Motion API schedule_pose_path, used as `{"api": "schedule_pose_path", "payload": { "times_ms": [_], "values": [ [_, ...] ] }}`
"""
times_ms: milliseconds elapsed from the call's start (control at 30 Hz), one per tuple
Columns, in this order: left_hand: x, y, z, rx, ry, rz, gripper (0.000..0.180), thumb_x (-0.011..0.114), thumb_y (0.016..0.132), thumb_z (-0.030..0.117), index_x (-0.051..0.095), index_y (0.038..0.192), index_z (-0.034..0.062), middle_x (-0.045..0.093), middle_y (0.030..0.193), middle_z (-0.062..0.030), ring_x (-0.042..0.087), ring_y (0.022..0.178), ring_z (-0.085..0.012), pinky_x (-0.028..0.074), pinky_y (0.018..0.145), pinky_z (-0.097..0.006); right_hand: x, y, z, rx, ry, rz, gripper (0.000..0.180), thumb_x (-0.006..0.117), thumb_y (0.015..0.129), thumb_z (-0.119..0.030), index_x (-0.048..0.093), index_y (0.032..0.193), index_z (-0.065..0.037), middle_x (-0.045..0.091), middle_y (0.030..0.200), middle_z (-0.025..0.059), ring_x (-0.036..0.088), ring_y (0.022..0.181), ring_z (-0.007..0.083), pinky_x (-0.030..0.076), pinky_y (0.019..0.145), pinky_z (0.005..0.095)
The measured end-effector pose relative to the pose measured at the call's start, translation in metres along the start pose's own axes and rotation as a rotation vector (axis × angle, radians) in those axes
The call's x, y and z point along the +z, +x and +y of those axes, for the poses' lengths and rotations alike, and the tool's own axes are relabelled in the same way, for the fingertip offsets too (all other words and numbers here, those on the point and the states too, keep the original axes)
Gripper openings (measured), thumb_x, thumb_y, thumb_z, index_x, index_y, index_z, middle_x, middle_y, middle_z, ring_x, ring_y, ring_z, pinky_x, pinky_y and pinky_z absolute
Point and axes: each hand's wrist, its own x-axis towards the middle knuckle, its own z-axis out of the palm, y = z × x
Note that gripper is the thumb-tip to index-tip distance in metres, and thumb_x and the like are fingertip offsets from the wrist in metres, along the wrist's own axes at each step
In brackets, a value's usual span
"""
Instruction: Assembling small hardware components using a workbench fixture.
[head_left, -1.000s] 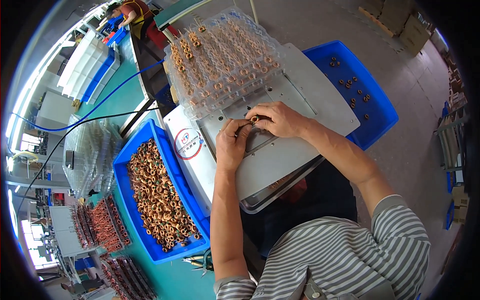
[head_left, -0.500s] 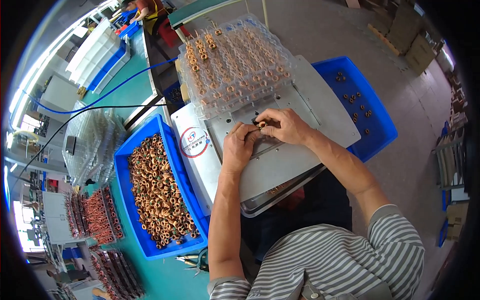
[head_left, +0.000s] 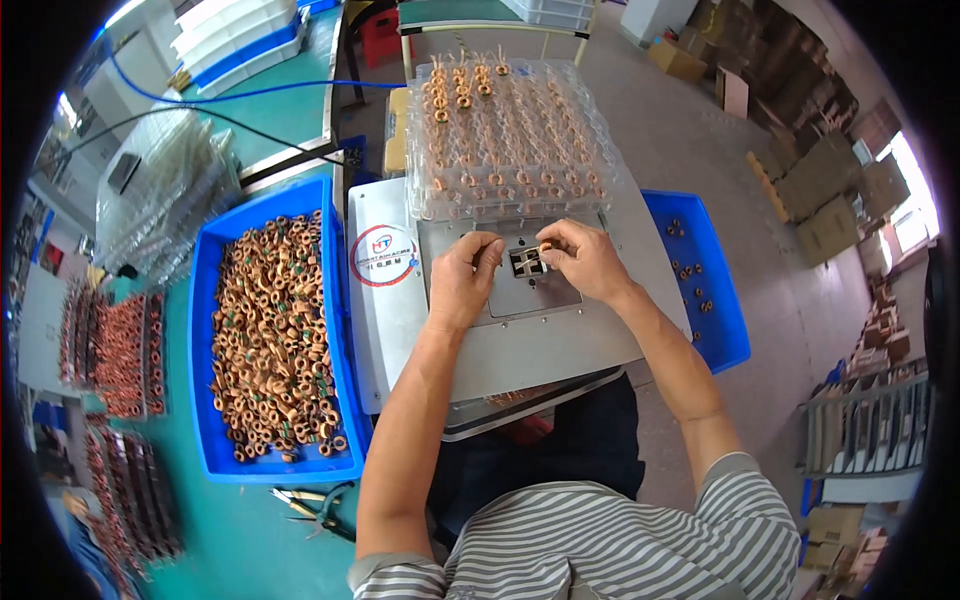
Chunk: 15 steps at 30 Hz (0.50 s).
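Note:
Between the thumb and fingers of my right hand [head_left: 590, 262] is a small copper-wound ring coil [head_left: 547, 246], partly hidden by the fingertips. My left hand [head_left: 464, 280] is closed in a pinch to the left of it; what its fingertips hold, if anything, is too small to make out. Between both hands lies a small dark opening with pale metal parts [head_left: 526, 263], set in the grey metal plate [head_left: 470, 365] of the machine. Just beyond my hands, clear plastic trays [head_left: 520, 150] are stacked on the plate, with several ring coils standing in the top one.
Left of the plate, a blue bin [head_left: 345, 400] is heaped with ring coils. Another blue bin [head_left: 725, 320] on the right holds several loose ones. Pliers [head_left: 318, 515] lie on the green table [head_left: 240, 540]. Folded clear plastic trays [head_left: 160, 190] and racks of red-wired parts [head_left: 125, 350] stand farther left.
My hands have moved apart from being together over the opening, which now shows between them. The right hand has lifted the coil a little to the right. The whole view has turned.

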Motion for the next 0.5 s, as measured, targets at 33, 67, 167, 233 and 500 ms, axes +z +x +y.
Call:
{"api": "schedule_pose_path", "payload": {
  "times_ms": [33, 67, 167, 233, 500],
  "values": [
    [-0.003, -0.001, -0.002, -0.008, -0.01, 0.022, 0.012, 0.066, 0.09, 0.013, 0.068, 0.094, 0.0017, 0.067, 0.075, -0.0123, 0.065, 0.064, -0.0217, 0.051, 0.061, -0.031, 0.001, 0.002, -0.002, 0.036, -0.027, -0.035, 0.017, 0.068, 0.082, -0.006, 0.065, 0.098, -0.001, 0.065, 0.089, 0.0097, 0.063, 0.077, 0.0209, 0.05, 0.069, 0.0322],
    [-0.004, -0.001, -0.003, -0.004, 0.0, 0.004, 0.013, 0.066, 0.09, 0.014, 0.068, 0.094, 0.0017, 0.067, 0.075, -0.0126, 0.065, 0.064, -0.0219, 0.051, 0.06, -0.031, 0.002, 0.004, -0.001, 0.03, -0.04, -0.052, 0.017, 0.068, 0.082, -0.006, 0.065, 0.098, -0.001, 0.065, 0.089, 0.0097, 0.063, 0.077, 0.0209, 0.05, 0.069, 0.0322],
    [-0.005, -0.002, -0.007, 0.015, -0.011, -0.003, 0.013, 0.066, 0.089, 0.014, 0.068, 0.094, 0.0016, 0.067, 0.075, -0.0133, 0.065, 0.064, -0.0225, 0.051, 0.06, -0.032, 0.004, 0.009, 0.002, -0.079, -0.149, -0.066, 0.016, 0.067, 0.082, -0.006, 0.064, 0.097, -0.001, 0.065, 0.089, 0.0117, 0.064, 0.078, 0.026, 0.05, 0.071, 0.0347],
    [-0.007, -0.003, -0.01, 0.03, -0.027, 0.004, 0.014, 0.066, 0.089, 0.014, 0.068, 0.094, 0.0015, 0.067, 0.075, -0.0137, 0.065, 0.064, -0.023, 0.051, 0.06, -0.032, 0.004, 0.012, 0.0, -0.128, -0.245, -0.09, 0.016, 0.067, 0.081, -0.005, 0.063, 0.096, 0.0, 0.065, 0.089, 0.0135, 0.064, 0.081, 0.0294, 0.051, 0.073, 0.0368],
    [-0.007, -0.002, -0.013, 0.07, 0.02, -0.038, 0.016, 0.065, 0.091, 0.015, 0.068, 0.095, -0.0007, 0.067, 0.072, -0.0121, 0.064, 0.064, -0.0164, 0.05, 0.061, -0.03, 0.012, 0.02, 0.006, -0.237, -0.313, -0.189, 0.016, 0.067, 0.08, -0.005, 0.063, 0.094, 0.0, 0.065, 0.089, 0.0147, 0.064, 0.083, 0.0325, 0.051, 0.075, 0.0389]
  ]
}}
